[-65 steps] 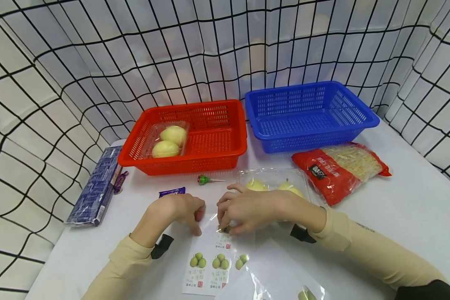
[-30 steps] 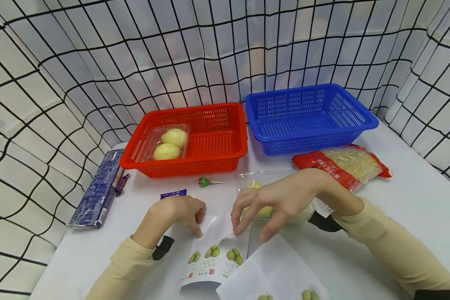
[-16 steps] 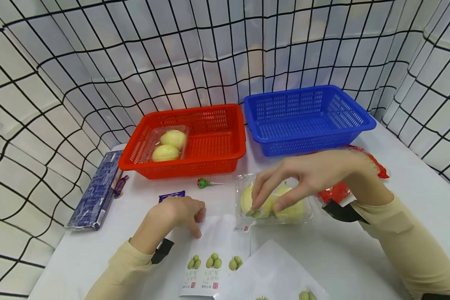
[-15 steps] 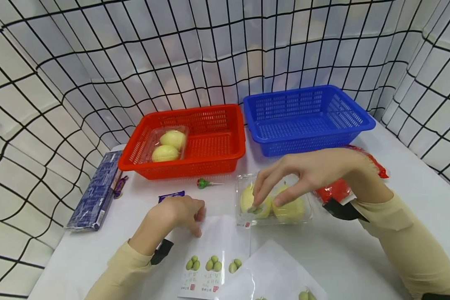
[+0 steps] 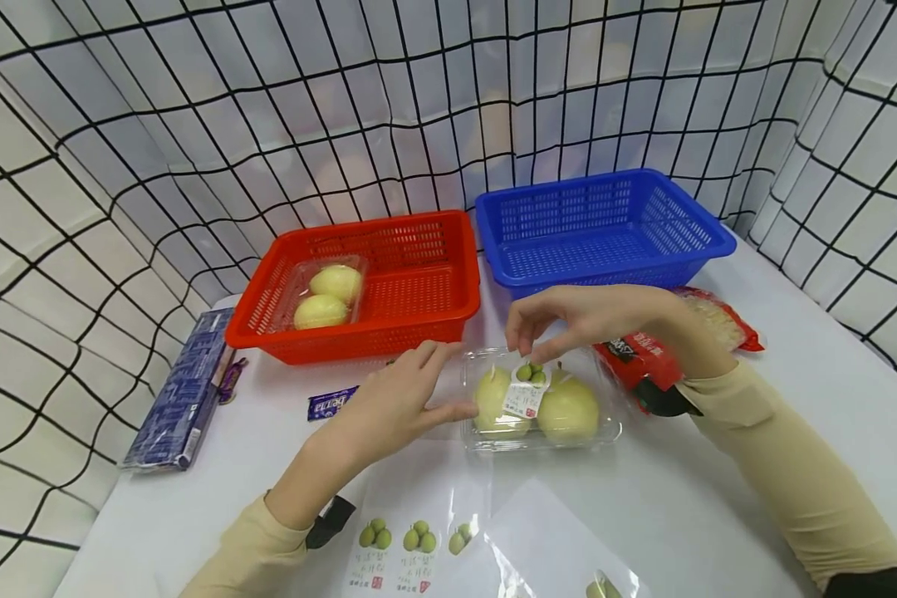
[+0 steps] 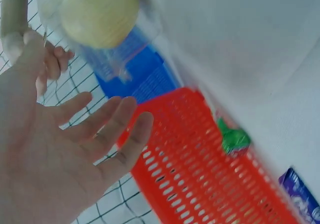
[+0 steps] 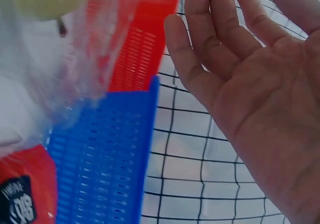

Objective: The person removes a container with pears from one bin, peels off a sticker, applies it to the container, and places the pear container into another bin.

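A clear plastic clamshell box with two pale yellow-green pears stands at the middle of the table. Over its lid, my right hand pinches a small pear-printed sticker by its top edge, and the sticker hangs down in front of the pears. My left hand is held out at the box's left side, fingers extended and thumb tip right at the box edge. In the left wrist view its palm shows nothing held. Two sheets of pear stickers lie in front of the box, overlapping.
Behind stand a red basket with another boxed pair of pears and a blue basket. A red food bag lies at right, a blue package and wrapped candies at left. Black netting encloses the back.
My right hand has peeled the sticker off a sheet and carried it up over the box. My left hand has left the sheet and moved up and right to the box's left side.
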A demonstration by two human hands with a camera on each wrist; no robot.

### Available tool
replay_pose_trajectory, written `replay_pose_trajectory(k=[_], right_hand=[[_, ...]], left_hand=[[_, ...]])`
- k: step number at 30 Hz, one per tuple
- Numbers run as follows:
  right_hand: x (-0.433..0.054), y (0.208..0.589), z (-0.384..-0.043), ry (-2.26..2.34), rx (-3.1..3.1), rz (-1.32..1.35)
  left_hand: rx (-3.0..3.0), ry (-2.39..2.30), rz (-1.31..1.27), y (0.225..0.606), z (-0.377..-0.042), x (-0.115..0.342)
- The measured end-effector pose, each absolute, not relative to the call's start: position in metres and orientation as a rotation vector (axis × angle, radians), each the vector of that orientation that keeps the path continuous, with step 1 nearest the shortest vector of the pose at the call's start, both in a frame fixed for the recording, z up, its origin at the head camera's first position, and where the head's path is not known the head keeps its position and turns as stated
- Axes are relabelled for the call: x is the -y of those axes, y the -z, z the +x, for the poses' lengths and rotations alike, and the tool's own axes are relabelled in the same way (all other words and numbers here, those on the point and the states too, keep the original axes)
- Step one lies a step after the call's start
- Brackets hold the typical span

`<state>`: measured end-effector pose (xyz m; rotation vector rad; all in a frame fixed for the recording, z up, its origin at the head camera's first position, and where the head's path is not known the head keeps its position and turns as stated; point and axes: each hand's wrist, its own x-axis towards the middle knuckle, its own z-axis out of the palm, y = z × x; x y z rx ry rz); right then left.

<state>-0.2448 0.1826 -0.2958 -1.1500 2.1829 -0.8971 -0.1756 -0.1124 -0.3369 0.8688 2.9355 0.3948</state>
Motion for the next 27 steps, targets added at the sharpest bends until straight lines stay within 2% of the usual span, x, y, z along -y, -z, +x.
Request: replay_pose_trajectory(k=[9, 27], right_hand=[[-0.17, 0.305, -0.247, 0.926, -2.206, -1.2], [-0.159, 0.284, -0.218, 0.824, -2.281, -1.381]], left_hand=[[-2.867, -0.42, 1.01, 0.35, -0.179, 0.107], [-2.815, -0.453, 0.917, 0.349, -0.178, 0.107]])
